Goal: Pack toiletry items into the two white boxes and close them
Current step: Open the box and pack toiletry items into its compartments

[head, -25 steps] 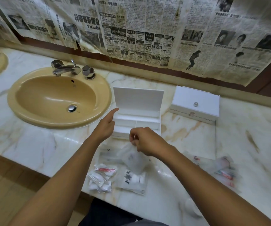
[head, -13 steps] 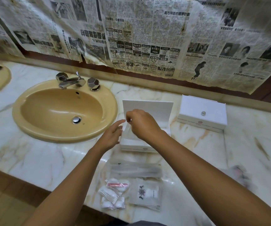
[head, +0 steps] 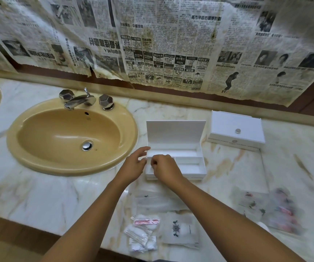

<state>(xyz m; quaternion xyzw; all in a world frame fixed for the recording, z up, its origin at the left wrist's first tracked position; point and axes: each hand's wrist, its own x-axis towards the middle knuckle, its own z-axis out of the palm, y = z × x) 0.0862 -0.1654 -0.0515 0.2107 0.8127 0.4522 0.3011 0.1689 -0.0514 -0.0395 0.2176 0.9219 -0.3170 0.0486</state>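
Note:
An open white box (head: pixel 188 135) stands on the marble counter with its lid upright and dividers inside. My right hand (head: pixel 166 170) hangs over its front-left compartment with fingertips pinched together; the clear packet it carries is almost wholly hidden beneath it. My left hand (head: pixel 133 166) hovers relaxed at the box's left edge, fingers spread, holding nothing. A second white box (head: pixel 235 129) sits closed at the back right. Loose toiletry packets lie near me: cotton buds (head: pixel 143 237), a frosted emblem sachet (head: pixel 179 230) and long clear packets (head: pixel 156 197).
A tan sink (head: pixel 39 157) with a chrome faucet (head: pixel 78 100) fills the counter's left. Another blurred pile of packets (head: pixel 277 210) lies at the right. Newspaper covers the wall behind. The counter's front edge runs just below the packets.
My right hand lifted a clear packet from the pile, carried it forward over the open box and came down into the front-left compartment. My left hand stayed beside the box.

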